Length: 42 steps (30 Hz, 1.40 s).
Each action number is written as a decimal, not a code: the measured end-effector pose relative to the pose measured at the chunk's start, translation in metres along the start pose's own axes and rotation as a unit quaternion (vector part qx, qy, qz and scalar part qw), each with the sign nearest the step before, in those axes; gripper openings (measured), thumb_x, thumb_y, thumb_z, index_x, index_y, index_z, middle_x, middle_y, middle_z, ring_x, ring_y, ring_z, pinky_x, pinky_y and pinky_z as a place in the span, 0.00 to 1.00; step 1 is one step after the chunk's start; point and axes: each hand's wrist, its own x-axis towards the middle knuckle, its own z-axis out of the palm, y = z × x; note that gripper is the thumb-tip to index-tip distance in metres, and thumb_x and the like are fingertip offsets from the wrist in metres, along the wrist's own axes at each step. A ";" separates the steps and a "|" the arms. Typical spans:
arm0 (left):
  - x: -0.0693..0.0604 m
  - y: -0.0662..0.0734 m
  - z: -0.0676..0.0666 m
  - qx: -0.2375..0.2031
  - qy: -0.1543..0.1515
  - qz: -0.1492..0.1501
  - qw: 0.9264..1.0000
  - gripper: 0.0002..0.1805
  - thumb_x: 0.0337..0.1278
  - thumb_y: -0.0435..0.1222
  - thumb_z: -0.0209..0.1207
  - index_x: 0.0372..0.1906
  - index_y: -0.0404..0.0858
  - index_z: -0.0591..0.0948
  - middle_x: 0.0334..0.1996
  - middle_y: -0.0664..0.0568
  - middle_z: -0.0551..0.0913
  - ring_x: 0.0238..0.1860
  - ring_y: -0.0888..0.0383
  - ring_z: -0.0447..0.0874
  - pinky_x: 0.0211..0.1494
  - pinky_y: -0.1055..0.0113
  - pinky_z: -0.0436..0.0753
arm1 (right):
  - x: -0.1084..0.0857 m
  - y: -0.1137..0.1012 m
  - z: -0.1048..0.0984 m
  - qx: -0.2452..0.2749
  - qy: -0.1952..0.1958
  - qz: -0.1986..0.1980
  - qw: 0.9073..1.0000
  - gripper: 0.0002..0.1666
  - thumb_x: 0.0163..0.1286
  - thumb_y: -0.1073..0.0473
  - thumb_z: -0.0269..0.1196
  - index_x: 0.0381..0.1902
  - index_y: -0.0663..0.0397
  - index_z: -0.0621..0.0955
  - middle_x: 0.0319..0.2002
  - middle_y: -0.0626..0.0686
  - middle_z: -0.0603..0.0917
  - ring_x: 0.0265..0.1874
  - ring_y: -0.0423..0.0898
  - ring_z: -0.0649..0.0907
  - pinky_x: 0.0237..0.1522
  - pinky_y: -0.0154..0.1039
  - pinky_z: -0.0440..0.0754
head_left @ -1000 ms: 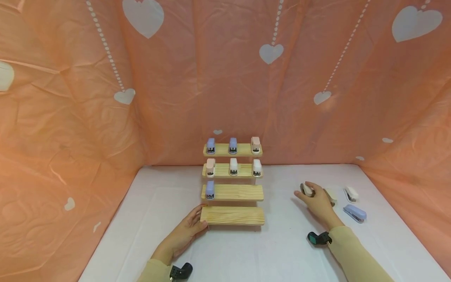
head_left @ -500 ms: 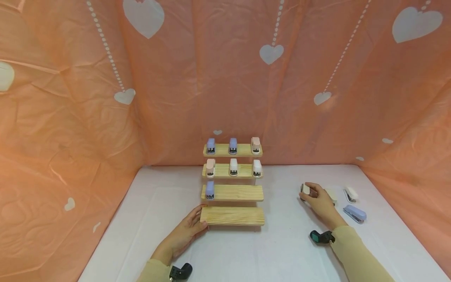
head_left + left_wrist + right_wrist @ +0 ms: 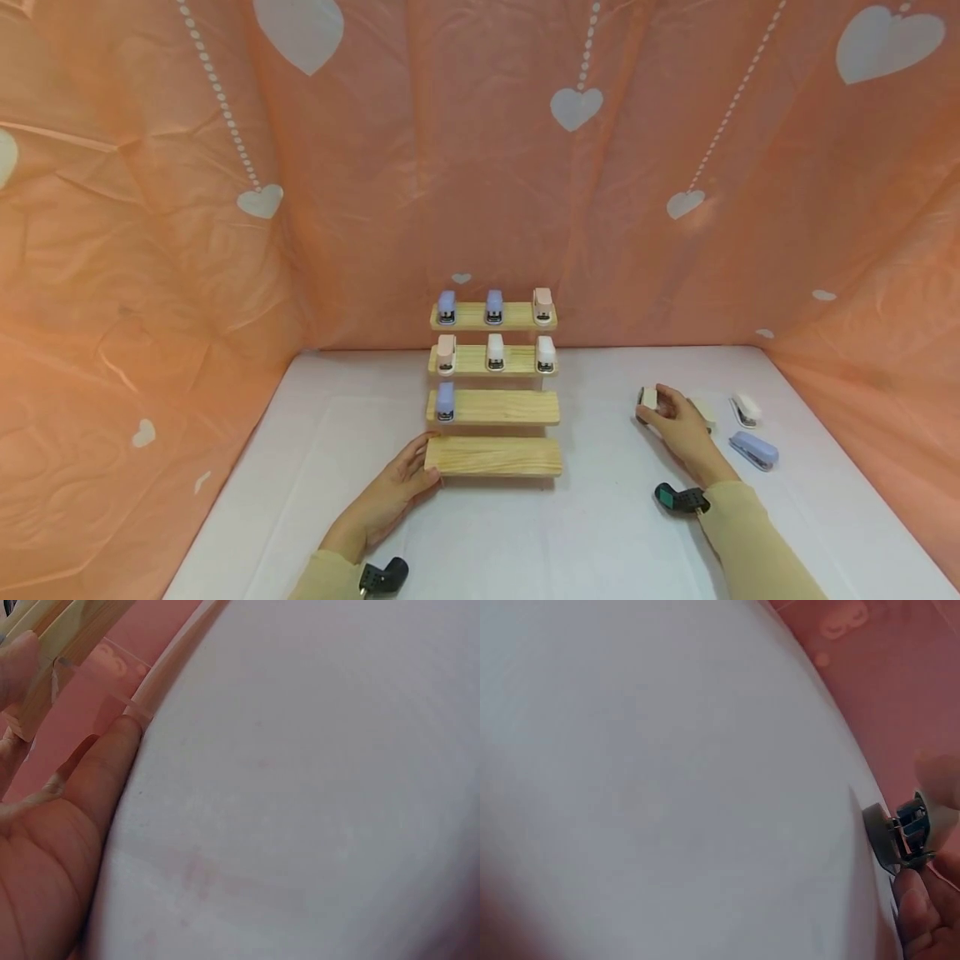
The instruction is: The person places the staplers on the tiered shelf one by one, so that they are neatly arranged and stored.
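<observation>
Turned since a second ago, pale stapler (image 3: 649,399) pinched in right hand (image 3: 681,425), well right of wooden rack (image 3: 506,456), left hand (image 3: 392,493) gripping rack's bottom left end, hands well apart, blue stapler (image 3: 754,450) and white stapler (image 3: 746,410) near right hand, on white table (image 3: 585,542).

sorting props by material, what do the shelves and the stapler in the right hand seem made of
Shelves: wood, smooth, showing pale yellow streaked grain. Stapler: probably plastic shell, smooth and evenly pale; shiny inner parts hint at metal.
</observation>
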 end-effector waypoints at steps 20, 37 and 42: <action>0.000 -0.001 -0.001 -0.007 -0.004 0.006 1.000 0.43 0.64 0.39 0.60 0.77 0.44 0.49 0.74 0.35 0.49 0.73 0.41 0.49 0.70 0.57 0.66 | 0.001 0.000 0.004 0.009 0.015 0.016 1.000 0.56 0.63 0.34 0.63 0.76 0.56 0.52 0.71 0.63 0.61 0.60 0.56 0.65 0.60 0.51 0.69; 0.000 0.000 0.000 -0.011 -0.004 0.003 1.000 0.42 0.65 0.38 0.59 0.77 0.45 0.49 0.74 0.37 0.50 0.73 0.43 0.50 0.68 0.61 0.68 | -0.020 -0.027 0.014 -0.011 -0.023 -0.009 1.000 0.54 0.61 0.32 0.63 0.73 0.55 0.58 0.68 0.64 0.65 0.64 0.60 0.70 0.59 0.56 0.75; 0.000 0.001 0.001 -0.009 0.002 -0.001 1.000 0.43 0.64 0.39 0.60 0.77 0.44 0.49 0.74 0.36 0.50 0.73 0.42 0.50 0.68 0.61 0.69 | -0.029 -0.044 0.025 -0.026 -0.011 -0.064 0.998 0.50 0.61 0.35 0.65 0.71 0.56 0.62 0.65 0.62 0.70 0.57 0.57 0.75 0.53 0.50 0.80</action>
